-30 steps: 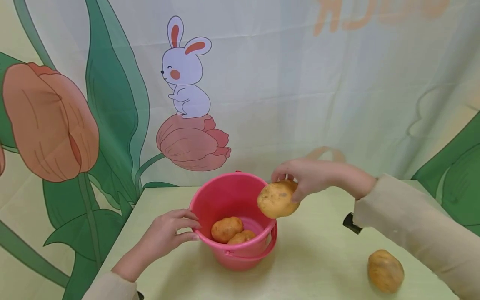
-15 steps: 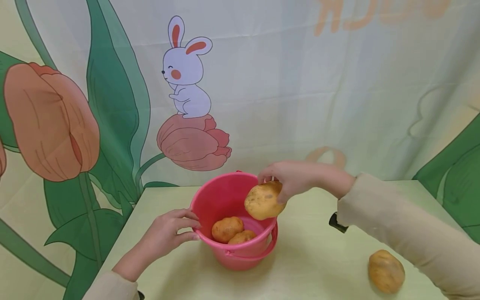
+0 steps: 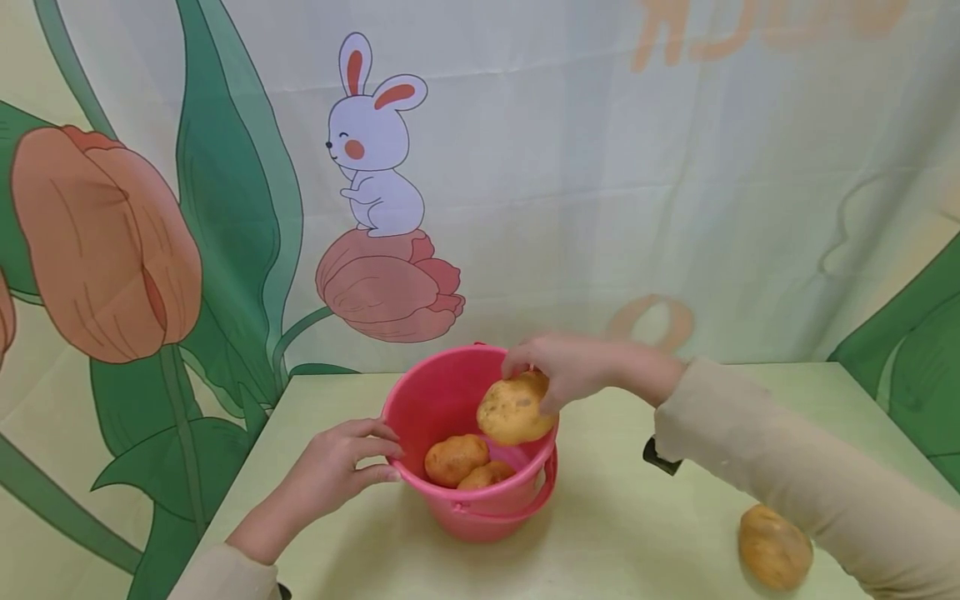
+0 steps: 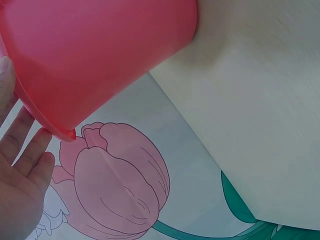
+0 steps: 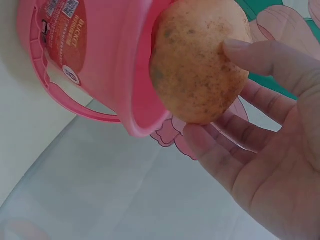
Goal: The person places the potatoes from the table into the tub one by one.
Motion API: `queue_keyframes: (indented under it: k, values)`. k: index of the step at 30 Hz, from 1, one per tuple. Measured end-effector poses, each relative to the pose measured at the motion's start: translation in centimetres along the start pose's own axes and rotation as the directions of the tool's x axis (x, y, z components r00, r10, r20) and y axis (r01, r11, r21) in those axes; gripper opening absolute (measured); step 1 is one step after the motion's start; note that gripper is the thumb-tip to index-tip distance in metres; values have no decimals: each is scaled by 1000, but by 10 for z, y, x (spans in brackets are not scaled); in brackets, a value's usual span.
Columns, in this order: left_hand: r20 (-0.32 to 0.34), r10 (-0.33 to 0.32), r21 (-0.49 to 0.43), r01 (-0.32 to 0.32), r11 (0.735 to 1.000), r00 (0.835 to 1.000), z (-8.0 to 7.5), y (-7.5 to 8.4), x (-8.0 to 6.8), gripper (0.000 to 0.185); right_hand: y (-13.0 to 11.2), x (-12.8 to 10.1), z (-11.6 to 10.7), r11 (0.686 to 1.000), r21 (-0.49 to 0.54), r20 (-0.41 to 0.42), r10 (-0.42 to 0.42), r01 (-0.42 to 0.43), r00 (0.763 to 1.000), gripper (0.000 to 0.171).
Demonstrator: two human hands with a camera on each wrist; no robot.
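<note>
A pink bucket (image 3: pixel 457 500) stands on the pale green table (image 3: pixel 615 533) with two potatoes (image 3: pixel 455 458) lying inside it. My right hand (image 3: pixel 558 371) grips a third, yellowish potato (image 3: pixel 513 410) from above and holds it over the bucket's right rim. In the right wrist view the potato (image 5: pixel 197 62) sits between thumb and fingers (image 5: pixel 235 125), beside the bucket (image 5: pixel 100 55). My left hand (image 3: pixel 337 467) rests its straight fingers against the bucket's left rim. The left wrist view shows those fingers (image 4: pixel 25 150) at the bucket's wall (image 4: pixel 100 55).
Another potato (image 3: pixel 774 546) lies loose on the table at the front right, partly behind my right sleeve. A cloth backdrop (image 3: pixel 525 167) printed with a rabbit and tulips hangs behind the table. The table's left edge runs close to my left arm.
My right hand has carried the potato leftward and slightly down, from outside the bucket's right side to above its opening. The left hand and bucket have stayed put.
</note>
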State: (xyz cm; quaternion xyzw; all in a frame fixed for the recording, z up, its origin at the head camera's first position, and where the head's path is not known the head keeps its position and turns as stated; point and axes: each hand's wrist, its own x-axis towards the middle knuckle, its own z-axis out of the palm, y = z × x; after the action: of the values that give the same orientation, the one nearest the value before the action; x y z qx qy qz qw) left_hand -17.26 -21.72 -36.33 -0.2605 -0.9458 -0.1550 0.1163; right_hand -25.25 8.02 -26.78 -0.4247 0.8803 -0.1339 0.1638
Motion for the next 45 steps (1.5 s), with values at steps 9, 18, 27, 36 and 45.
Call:
queue_keyframes:
  k: [9, 18, 27, 36, 45]
  values:
    - [16, -11, -1, 11, 1000, 1000, 0, -1, 0, 24, -2, 11, 10, 999, 26, 45, 37, -39, 998, 45]
    - [12, -3, -2, 3, 1000, 1000, -1, -1, -1, 23, -1, 20, 17, 998, 29, 83, 52, -55, 995, 45]
    - [2, -1, -5, 1, 1000, 1000, -1, -1, -1, 23, 2, 31, 28, 996, 10, 132, 89, -92, 987, 43]
    - [4, -1, -9, 1, 1000, 1000, -1, -2, -1, 23, 3, 36, 32, 994, -2, 154, 110, -110, 982, 42]
    - [13, -2, -8, 2, 1000, 1000, -1, -1, -2, 25, 5, 42, 39, 990, 6, 187, 140, -144, 972, 42]
